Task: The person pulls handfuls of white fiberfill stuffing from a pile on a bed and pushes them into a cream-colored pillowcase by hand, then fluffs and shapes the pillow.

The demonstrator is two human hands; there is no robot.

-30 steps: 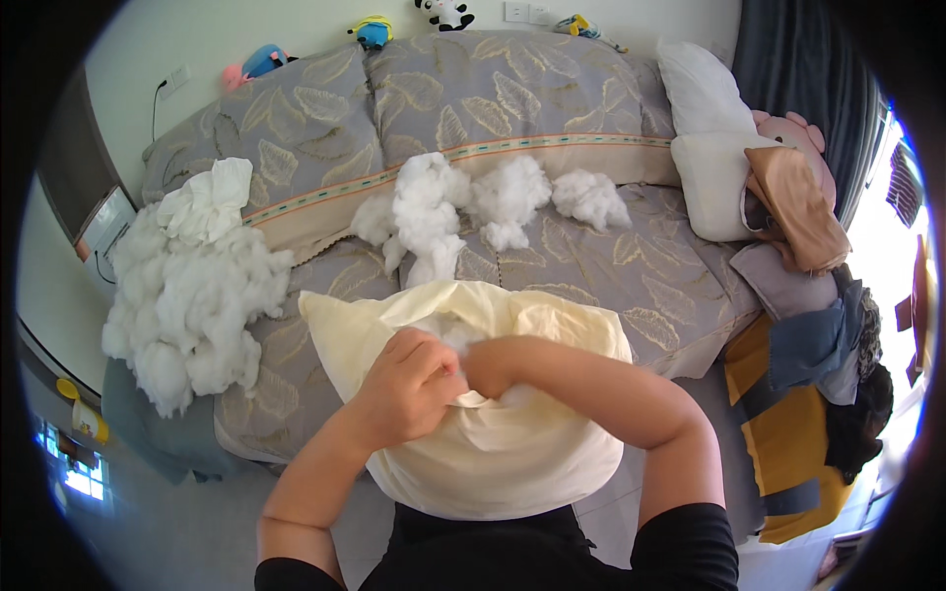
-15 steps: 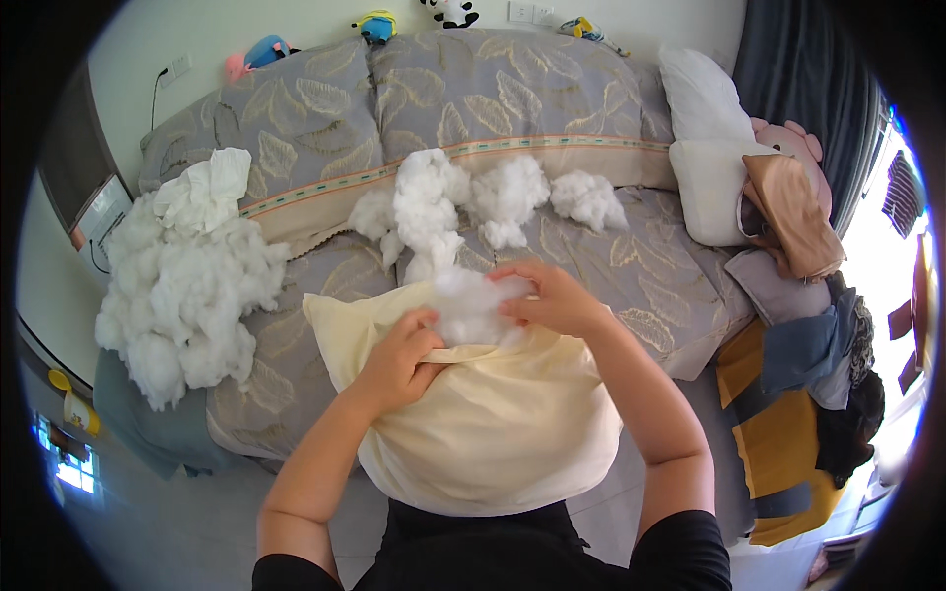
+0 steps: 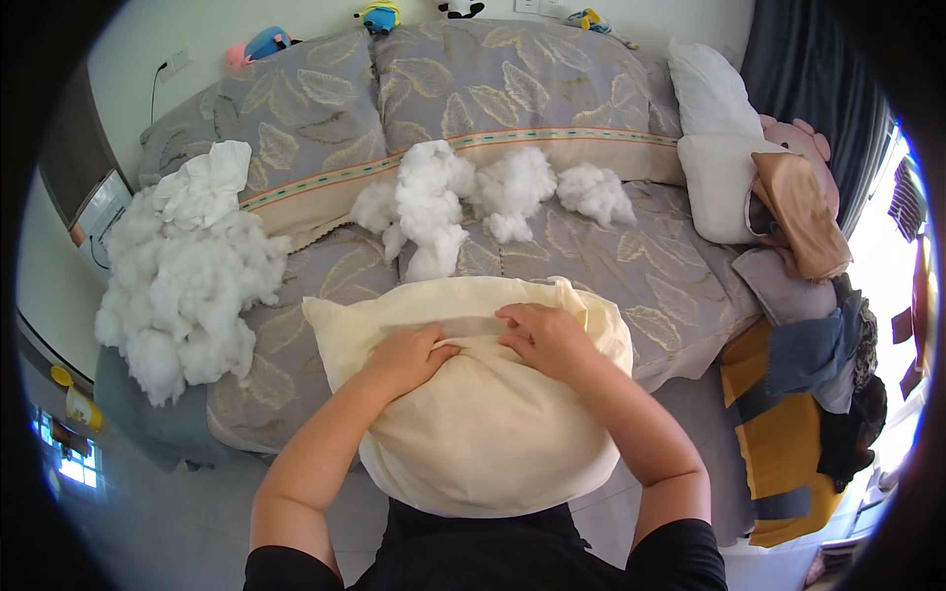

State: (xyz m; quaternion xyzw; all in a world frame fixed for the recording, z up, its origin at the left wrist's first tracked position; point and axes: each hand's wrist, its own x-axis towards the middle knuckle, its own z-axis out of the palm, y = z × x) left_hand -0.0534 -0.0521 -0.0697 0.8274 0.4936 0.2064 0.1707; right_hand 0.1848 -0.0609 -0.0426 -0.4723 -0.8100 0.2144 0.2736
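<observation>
A stuffed cream pillow cover rests against my lap and the sofa front, bulging at its near part. Its opening runs across the upper half, with a bunched edge between my two hands. My left hand is closed on that edge, fingertips tucked at the slit. On the other side, my right hand has its fingers curled over the same edge, thumb hidden. No loose filling shows between my hands. Beyond the cover, tufts of white stuffing lie on the sofa, with more tufts to their right.
A large heap of white stuffing covers the left end of the patterned sofa. White pillows, a brown cloth and a pink plush toy crowd the right end. Folded clothes hang there.
The white tuft between my hands has gone into the cover's opening. My right hand has come down onto the edge, and the cover's far side now lies raised and visible.
</observation>
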